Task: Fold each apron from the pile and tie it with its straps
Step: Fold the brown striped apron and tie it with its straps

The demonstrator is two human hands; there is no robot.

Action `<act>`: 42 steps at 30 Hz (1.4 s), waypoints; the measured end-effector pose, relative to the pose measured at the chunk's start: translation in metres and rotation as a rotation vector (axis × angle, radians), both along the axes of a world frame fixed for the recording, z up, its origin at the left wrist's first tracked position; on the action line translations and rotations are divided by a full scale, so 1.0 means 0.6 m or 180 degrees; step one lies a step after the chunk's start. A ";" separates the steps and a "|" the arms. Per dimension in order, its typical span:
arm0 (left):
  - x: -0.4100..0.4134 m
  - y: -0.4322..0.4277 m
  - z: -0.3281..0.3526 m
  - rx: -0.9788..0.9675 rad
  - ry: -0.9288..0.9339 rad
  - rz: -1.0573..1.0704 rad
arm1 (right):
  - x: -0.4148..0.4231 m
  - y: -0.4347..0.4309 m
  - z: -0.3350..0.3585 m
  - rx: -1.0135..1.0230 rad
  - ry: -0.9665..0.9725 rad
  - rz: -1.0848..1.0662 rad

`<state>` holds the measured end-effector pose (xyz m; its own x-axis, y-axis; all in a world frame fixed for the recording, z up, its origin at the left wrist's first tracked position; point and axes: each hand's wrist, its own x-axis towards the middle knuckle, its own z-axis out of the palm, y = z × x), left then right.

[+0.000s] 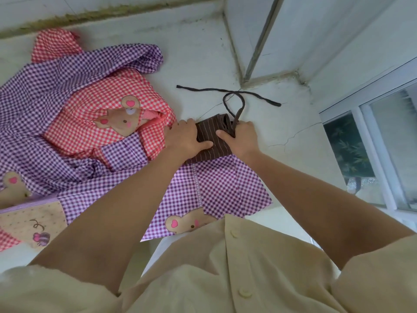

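Observation:
A brown pinstriped apron (pixel 212 141) lies folded into a small bundle on the pale surface. My left hand (pixel 187 137) lies on its left side, thumb stretched across the cloth. My right hand (pixel 242 137) grips the bundle's right edge together with its dark brown straps (pixel 234 102). The straps rise in a loop from that hand, cross, and trail away left and right over the surface. The bundle's near edge rests on a purple gingham apron (pixel 214 188).
A pile of unfolded aprons spreads to the left: red gingham (pixel 97 123) with a bear patch, and purple gingham (pixel 45 86) over it. A white wall corner (pixel 243 64) stands behind. A window (pixel 372 143) is at the right.

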<state>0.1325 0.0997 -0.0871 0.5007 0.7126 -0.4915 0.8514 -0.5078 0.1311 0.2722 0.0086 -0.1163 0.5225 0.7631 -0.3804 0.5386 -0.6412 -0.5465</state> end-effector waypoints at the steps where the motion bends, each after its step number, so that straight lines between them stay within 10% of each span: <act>1: 0.003 0.007 0.001 -0.0106 0.0062 0.0034 | 0.000 0.002 0.004 0.0019 0.0015 0.0023; 6: -0.004 0.030 -0.004 -0.1126 -0.0610 0.0477 | 0.013 0.019 -0.003 0.0075 0.0359 0.0043; 17: -0.011 0.041 0.045 -0.0691 -0.2806 0.2430 | -0.020 0.052 0.082 0.0839 0.1683 -0.1215; 25: -0.014 -0.024 0.075 -0.0350 -0.3259 0.1848 | -0.072 0.053 0.117 0.1353 0.2573 -0.1176; 42: -0.037 -0.089 0.097 -0.2431 -0.3894 0.2878 | -0.048 -0.035 0.143 0.1045 0.2844 -0.0322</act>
<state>0.1100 0.0466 -0.0287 0.4157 0.7628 -0.4954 0.0357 0.5306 0.8469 0.2432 -0.0123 -0.0307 0.2121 0.8698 -0.4455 -0.2142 -0.4034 -0.8896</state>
